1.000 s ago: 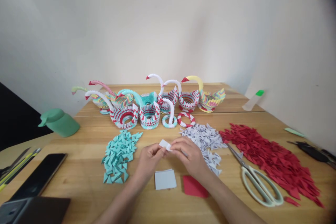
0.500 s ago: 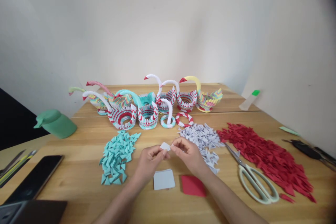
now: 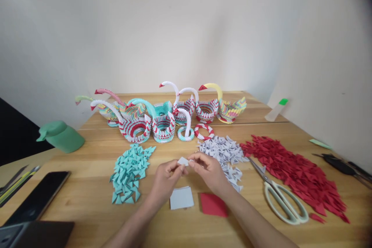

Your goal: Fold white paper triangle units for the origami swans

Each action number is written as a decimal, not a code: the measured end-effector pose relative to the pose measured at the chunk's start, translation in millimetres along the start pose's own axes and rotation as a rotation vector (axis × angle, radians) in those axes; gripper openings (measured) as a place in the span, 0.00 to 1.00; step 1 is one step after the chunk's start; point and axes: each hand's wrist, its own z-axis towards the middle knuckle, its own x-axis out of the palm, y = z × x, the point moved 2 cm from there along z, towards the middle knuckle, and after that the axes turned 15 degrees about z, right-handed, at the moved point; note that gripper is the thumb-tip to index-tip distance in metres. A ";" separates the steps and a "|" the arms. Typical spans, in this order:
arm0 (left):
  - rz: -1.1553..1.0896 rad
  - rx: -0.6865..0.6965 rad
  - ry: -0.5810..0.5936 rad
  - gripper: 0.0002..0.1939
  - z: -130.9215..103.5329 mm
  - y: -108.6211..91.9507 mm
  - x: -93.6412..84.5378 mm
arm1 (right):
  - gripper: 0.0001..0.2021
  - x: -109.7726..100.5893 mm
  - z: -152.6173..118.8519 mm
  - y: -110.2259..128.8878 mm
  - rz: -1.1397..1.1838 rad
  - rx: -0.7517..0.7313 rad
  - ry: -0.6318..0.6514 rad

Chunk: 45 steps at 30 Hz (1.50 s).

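A small folded white paper is held between my two hands above the middle of the table. My left hand pinches its left and lower side. The closed fingertips of my right hand are at its right corner. Below my hands lie a stack of white paper rectangles and a red paper stack. Turquoise folded pieces are heaped left of my left hand. White folded pieces lie behind and beside my right hand, with red folded pieces farther right.
Several paper swans stand at the back, beside a red-and-white ring. Scissors lie at the right. A green jug, a phone and a dark device are at the left. Black-handled cutters lie far right.
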 end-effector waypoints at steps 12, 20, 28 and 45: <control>-0.262 -0.078 0.001 0.15 5.2 4.3 3.3 | 0.12 5.6 -3.0 -2.8 0.009 -0.054 0.001; -0.153 -0.104 0.063 0.13 6.9 4.6 -1.7 | 0.09 6.0 -1.8 -2.1 0.047 0.015 0.114; -0.180 -0.154 0.016 0.14 7.2 3.5 -1.9 | 0.06 3.4 -0.6 -0.2 0.023 -0.003 0.030; -0.137 -0.150 -0.040 0.14 7.2 4.7 -4.6 | 0.05 5.8 -2.3 7.2 -0.168 -0.207 0.018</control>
